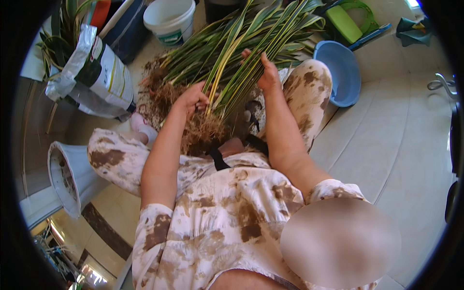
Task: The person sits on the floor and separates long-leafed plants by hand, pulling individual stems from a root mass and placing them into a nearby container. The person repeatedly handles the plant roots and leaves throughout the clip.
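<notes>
Before me, my left hand (192, 98) grips a clump of yellow-edged snake plant leaves (226, 74) near the base. Around the same bundle, higher up, my right hand (269, 72) is closed, with its thumb on the near side and fingertips showing beyond the leaves. The clump slants up and to the right. Tangled brown roots (204, 130) hang at its lower end, between my knees. Just behind lies a heap of more snake plants (192, 50), their bare roots (156, 81) towards the left. Dark soil or a container under the held roots is mostly hidden.
A large white plastic sack (112, 74) stands at the left, beside a potted snake plant (59, 40). Behind are a white bucket (170, 18) and a blue basin (340, 78). A tall white planter (81, 174) is near my left knee. Green plastic items (346, 23) lie at back right.
</notes>
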The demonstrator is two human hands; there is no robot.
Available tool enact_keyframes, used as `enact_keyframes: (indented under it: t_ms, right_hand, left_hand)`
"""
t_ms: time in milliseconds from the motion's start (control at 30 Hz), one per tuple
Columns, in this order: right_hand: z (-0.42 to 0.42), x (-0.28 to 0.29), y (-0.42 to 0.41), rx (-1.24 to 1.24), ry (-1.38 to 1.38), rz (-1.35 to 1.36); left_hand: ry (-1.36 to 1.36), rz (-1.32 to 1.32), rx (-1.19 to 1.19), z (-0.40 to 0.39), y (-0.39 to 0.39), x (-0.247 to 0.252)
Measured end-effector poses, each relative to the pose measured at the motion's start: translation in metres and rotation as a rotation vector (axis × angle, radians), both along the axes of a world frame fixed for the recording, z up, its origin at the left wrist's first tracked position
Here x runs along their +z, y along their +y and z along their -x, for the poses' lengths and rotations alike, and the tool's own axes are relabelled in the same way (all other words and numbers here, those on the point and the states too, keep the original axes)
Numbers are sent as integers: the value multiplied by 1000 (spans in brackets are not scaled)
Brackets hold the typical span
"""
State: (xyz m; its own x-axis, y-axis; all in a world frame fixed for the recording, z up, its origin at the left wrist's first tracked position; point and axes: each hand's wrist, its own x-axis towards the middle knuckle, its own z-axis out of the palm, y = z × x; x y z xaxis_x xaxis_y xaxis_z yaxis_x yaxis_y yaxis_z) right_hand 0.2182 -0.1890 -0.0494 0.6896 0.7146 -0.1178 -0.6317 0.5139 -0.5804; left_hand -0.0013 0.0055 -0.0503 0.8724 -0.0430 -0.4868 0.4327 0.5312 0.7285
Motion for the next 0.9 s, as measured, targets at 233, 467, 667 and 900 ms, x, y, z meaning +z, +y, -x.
enact_keyframes:
  t_ms: [233, 467, 667, 900]
  right_hand:
    - [-2, -6, -2, 37, -165, 162]
    - [-4, -2, -2, -8, -231, 143]
    - [-3, -2, -3, -56, -276, 178]
    - [1, 3, 0, -94, -230, 455]
  left_hand:
    - [-29, 80, -76, 0, -2, 2]
    - [-58, 203, -174, 4, -2, -12]
    - [-131, 238, -271, -2, -7, -4]
    - [-45, 172, -230, -7, -16, 10]
